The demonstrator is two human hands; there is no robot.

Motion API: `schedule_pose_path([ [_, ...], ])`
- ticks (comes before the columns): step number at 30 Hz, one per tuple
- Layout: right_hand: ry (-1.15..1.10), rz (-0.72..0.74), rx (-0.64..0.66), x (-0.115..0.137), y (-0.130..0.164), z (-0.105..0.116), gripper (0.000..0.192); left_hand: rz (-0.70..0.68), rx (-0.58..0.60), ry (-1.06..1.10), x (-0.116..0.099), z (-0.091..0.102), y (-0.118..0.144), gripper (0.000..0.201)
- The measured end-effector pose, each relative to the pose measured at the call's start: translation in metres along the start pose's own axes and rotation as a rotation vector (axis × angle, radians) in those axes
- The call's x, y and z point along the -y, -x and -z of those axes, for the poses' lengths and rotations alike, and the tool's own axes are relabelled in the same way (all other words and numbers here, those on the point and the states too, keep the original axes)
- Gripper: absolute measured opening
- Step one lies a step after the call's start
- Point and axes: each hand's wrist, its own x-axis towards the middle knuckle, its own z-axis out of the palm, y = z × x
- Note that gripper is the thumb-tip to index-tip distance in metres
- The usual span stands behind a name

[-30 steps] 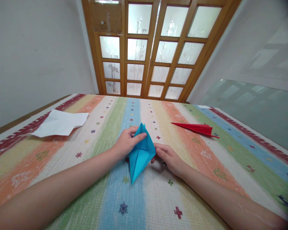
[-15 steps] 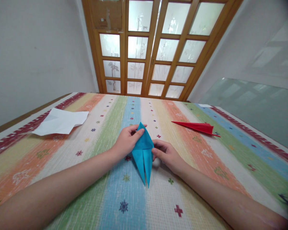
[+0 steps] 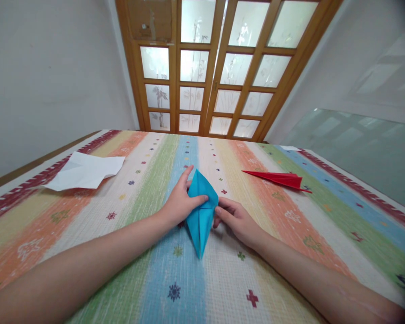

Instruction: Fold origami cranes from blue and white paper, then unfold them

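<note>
A blue folded origami paper point(image 3: 202, 220), shaped like a long diamond, is between my two hands at the middle of the table. My left hand point(image 3: 182, 198) grips its left side, the thumb lying across the front and other fingers behind it; the index finger points up past the edge. With thumb and fingertips, my right hand point(image 3: 236, 218) pinches the right corner. A slit runs down the lower half, and its two points nearly meet at the bottom tip. The fingers behind the paper are partly hidden.
A creased white sheet of paper point(image 3: 84, 172) lies at the left. To the right is a red folded paper plane point(image 3: 280, 179). A striped cloth point(image 3: 121, 265) covers the table. Beyond its far edge stand wooden doors with glass panes point(image 3: 194, 65).
My left thumb has slid from near the top point down to the middle of the blue paper, and the index finger has lifted. The two lower points have come together.
</note>
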Motion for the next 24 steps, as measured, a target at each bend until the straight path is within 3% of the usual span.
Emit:
schedule_pose_path([
  [5, -0.067, -0.046, -0.048, -0.0054, 0.0013, 0.0005, 0.045, 0.029, -0.021, 0.055, 0.0016, -0.0008, -0.0012, 0.094],
  [10, -0.1, -0.074, -0.064, -0.0088, 0.0005, 0.0017, 0.046, 0.002, -0.016, -0.062, 0.0021, -0.0006, -0.0013, 0.051],
  [12, -0.074, -0.073, -0.056, -0.007, 0.0001, 0.0017, 0.042, 0.011, -0.006, -0.09, 0.0004, -0.0015, -0.0001, 0.042],
  [19, -0.019, -0.073, -0.049, -0.0005, -0.0006, 0.0005, 0.037, -0.006, -0.006, -0.097, -0.003, -0.0052, 0.0026, 0.027],
  [24, -0.015, -0.049, -0.043, 0.0005, -0.0023, -0.0013, 0.031, 0.019, 0.004, -0.04, -0.0049, -0.0073, 0.004, 0.033],
])
